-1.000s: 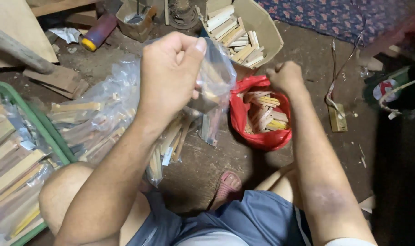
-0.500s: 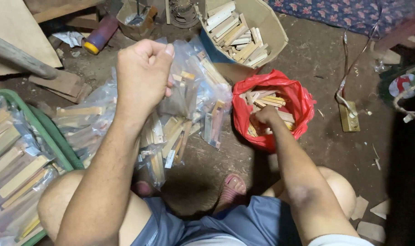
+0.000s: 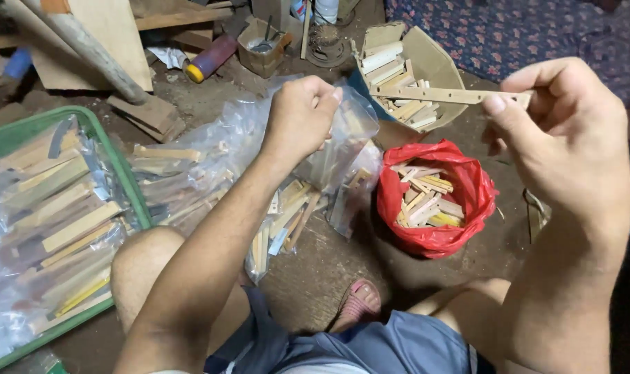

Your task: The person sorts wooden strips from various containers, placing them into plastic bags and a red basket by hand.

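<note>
Holding a thin wooden strip (image 3: 448, 95) level between thumb and fingers, the right hand (image 3: 568, 138) was raised at the right of the view; the strip ran out leftward from the fingertips and showed a row of small holes along its length. The left hand (image 3: 301, 118) was closed around the gathered mouth of a clear plastic bag (image 3: 343, 149), lifted above the floor, with pale wooden sticks visible through the film.

Below the right hand and a little to its left, a red plastic bag (image 3: 433, 201) lay open on the dirt floor (image 3: 315, 270), filled with short wooden pieces. Beyond the strip's far end stood a cardboard box (image 3: 433, 66) with more light sticks in it. Under the left hand and trailing toward the left arm, further clear bags of sticks (image 3: 190, 180) lay heaped. Farther out on the left-arm side sat a green tray (image 3: 131, 187) loaded with bagged sticks.

Above the left hand: a small open carton (image 3: 265, 48), a dark bottle with a yellow cap (image 3: 210, 59) on its side, and a grey pipe (image 3: 86, 48) leaning across a board. A sandalled foot (image 3: 356, 305) showed between the two forearms, near the person's blue shorts (image 3: 370, 350).
</note>
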